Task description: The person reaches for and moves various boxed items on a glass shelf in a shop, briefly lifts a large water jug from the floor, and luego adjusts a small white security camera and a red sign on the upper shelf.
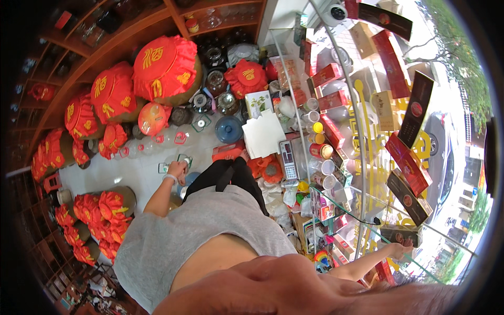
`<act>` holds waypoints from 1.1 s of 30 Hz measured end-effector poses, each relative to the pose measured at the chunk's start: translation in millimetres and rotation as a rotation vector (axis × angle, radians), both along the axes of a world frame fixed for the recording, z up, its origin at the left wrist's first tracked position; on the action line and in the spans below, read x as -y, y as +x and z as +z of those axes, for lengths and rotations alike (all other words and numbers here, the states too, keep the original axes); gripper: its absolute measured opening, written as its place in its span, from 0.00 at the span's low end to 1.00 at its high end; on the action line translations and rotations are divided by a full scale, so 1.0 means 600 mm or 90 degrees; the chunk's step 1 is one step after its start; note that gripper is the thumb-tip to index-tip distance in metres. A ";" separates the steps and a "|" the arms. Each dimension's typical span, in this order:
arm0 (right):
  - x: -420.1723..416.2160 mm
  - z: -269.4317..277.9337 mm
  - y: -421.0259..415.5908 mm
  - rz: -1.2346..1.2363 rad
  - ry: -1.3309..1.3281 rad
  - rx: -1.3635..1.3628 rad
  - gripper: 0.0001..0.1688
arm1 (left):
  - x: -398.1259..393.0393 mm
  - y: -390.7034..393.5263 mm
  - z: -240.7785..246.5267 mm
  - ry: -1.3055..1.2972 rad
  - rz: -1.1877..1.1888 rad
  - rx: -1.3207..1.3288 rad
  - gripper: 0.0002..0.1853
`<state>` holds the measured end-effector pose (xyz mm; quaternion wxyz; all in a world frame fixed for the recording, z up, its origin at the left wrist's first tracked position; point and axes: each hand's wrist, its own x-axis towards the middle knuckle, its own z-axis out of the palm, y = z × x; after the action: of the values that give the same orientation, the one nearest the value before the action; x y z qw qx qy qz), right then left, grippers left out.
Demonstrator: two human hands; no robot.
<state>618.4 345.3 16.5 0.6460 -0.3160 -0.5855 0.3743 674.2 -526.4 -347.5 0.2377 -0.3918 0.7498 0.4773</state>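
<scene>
My left hand (178, 171), a band on its wrist, is over the floor at left centre, fingers curled. Beside and beyond it are a clear plastic jug's green handle and white cap (186, 160); whether it grips the jug cannot be told. At lower right, my right hand (401, 249) is stretched out behind a glass edge, palm partly turned up, its fingers at the near edge of a dark box with a round red emblem (402, 234). Whether they hold the box is unclear. Red and dark boxes (409, 165) stand on the glass shelving above that hand.
Large jars with red cloth covers (165, 69) line the left. Plastic jugs (179, 136) and a blue water bottle (229, 129) stand on the floor ahead. A white sheet (264, 134), a scale (288, 159) and lidded tubs (326, 167) are beside the glass shelving.
</scene>
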 end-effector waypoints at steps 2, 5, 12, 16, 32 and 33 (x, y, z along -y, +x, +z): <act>-0.007 0.001 -0.004 -0.001 -0.003 -0.007 0.27 | 0.003 0.012 0.007 0.101 0.067 -0.006 0.22; -0.005 0.006 -0.006 -0.013 0.012 -0.033 0.25 | 0.004 0.019 0.020 0.088 0.162 0.085 0.24; -0.008 0.015 0.000 -0.014 0.002 -0.052 0.27 | 0.014 0.019 0.039 0.148 0.084 0.088 0.16; -0.036 0.013 0.012 -0.008 -0.003 0.049 0.31 | 0.016 -0.004 0.025 0.129 0.048 0.049 0.14; 0.021 0.014 0.004 -0.021 0.032 0.112 0.31 | -0.040 -0.152 0.007 0.177 -0.227 0.123 0.06; 0.028 0.017 0.002 -0.027 0.018 0.113 0.30 | -0.042 -0.157 0.005 0.182 -0.227 0.129 0.06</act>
<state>619.3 328.5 26.8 0.6037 -0.3512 -0.6390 0.3224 579.9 -501.2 -344.5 0.4449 -0.2612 0.7046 0.4872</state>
